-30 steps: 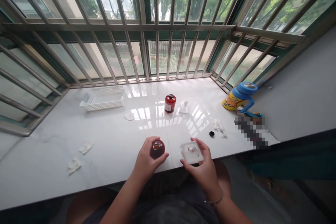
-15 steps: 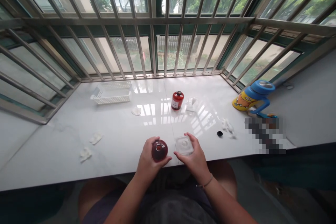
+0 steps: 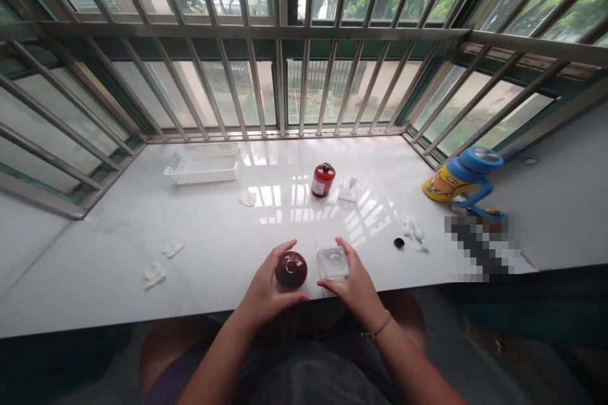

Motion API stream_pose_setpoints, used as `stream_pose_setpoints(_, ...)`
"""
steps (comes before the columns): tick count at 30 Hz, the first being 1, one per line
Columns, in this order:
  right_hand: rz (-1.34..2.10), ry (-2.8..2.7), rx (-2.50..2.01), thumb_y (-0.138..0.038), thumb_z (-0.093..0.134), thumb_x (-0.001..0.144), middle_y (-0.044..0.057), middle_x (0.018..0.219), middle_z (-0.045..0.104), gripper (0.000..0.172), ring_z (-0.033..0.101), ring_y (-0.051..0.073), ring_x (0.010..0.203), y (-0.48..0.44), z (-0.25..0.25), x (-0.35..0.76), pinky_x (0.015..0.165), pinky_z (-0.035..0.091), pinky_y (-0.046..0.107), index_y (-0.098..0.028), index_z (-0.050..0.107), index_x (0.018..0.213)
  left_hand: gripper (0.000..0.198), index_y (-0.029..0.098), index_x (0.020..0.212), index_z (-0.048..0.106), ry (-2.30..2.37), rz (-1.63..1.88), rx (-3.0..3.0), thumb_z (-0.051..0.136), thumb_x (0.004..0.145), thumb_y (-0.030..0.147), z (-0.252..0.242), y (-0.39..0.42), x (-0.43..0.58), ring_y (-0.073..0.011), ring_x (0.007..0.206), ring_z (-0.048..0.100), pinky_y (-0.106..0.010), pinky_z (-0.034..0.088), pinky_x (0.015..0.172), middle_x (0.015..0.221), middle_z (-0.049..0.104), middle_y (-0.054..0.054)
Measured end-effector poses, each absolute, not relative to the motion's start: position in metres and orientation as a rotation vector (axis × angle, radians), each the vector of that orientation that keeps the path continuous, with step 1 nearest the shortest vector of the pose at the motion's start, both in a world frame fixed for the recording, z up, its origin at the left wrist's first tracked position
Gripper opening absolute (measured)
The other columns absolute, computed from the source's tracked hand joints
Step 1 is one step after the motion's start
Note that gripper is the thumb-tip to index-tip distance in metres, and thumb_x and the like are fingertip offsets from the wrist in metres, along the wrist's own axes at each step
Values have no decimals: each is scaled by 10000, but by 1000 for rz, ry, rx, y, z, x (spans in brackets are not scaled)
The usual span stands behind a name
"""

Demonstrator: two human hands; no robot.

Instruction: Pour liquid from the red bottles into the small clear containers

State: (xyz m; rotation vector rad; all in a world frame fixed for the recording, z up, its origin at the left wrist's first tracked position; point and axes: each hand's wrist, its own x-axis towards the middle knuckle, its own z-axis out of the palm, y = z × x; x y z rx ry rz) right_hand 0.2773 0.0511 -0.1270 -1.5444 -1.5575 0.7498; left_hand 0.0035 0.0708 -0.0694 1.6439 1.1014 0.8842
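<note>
A dark red round bottle [image 3: 291, 271] with an uncapped neck stands near the table's front edge. My left hand [image 3: 268, 281] curves around it, with thumb and fingers spread apart and the fingertips off the glass. Just to the right is a small clear square plastic box [image 3: 333, 264]. My right hand [image 3: 354, 275] holds that box by its side and near corner, between thumb and fingers. A black round cap [image 3: 398, 243] lies on the table to the right of my right hand.
Farther back stand a capped red bottle [image 3: 323, 180] with a white label and another clear plastic piece [image 3: 349, 188]. A white basket [image 3: 203, 164] sits back left. Crumpled white tissues [image 3: 414, 231] lie about. A yellow and blue water bottle [image 3: 458, 176] stands at right.
My left hand has loosened, its fingers and thumb spreading away from the dark red bottle. My right hand has stayed at the clear box. The view has shifted slightly.
</note>
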Motion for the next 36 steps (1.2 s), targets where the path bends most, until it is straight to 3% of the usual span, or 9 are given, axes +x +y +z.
stream_pose_setpoints(2,828,-1612,-1533,-445,961,738,146,1627,516,1056,485,345,1528,55,-125,287,1285,394,560,-262,404,1617,979,311,1498,551,1101,909,1625,1038,656,423,-70,72,8,-362,1442,590,-567,473,1244,1533,614,-125)
stream_pose_setpoints(5,904,-1621,-1543,-430,951,743,123,1549,597,911,545,345,1475,59,-123,299,1271,401,573,-272,505,1522,797,287,1397,612,1128,956,1636,1001,706,369,-70,72,16,-324,1317,680,-515,554,1158,1416,679,-104)
stream_pose_setpoints(8,911,-1574,-1536,-460,974,699,122,1468,643,815,594,358,1411,59,-119,302,1239,437,576,-259,587,1387,725,280,1370,603,1164,971,1667,962,741,310,-71,71,22,-294,1270,699,-482,571,1127,1374,691,-87)
stream_pose_setpoints(12,1083,-1418,-1428,-460,978,694,102,1324,683,777,724,301,1172,55,-109,296,1039,616,476,-248,562,1315,737,285,1371,570,1213,973,1703,958,745,304,-75,67,26,-282,1253,697,-475,570,1117,1356,688,-73)
stream_pose_setpoints(16,1105,-1383,-1392,-432,979,705,97,1350,663,751,727,278,1134,51,-87,291,951,660,423,-255,570,1309,710,284,1377,550,1240,984,1807,933,780,298,-73,64,27,-285,1263,678,-481,566,1113,1354,670,-78)
stream_pose_setpoints(25,862,-1770,-1368,-442,936,788,103,1409,639,721,641,318,1296,48,-49,295,1040,620,474,-284,586,1398,687,293,1309,596,1223,753,1978,914,709,188,-44,71,22,-316,1197,690,-485,591,1049,1295,711,-63)
stream_pose_setpoints(36,672,-2015,-1320,-372,894,839,94,1373,658,678,640,331,1289,58,-25,297,1099,577,506,-305,571,1431,653,271,1274,608,1224,713,1984,855,682,146,-41,78,32,-319,1130,692,-483,579,995,1225,719,-67)
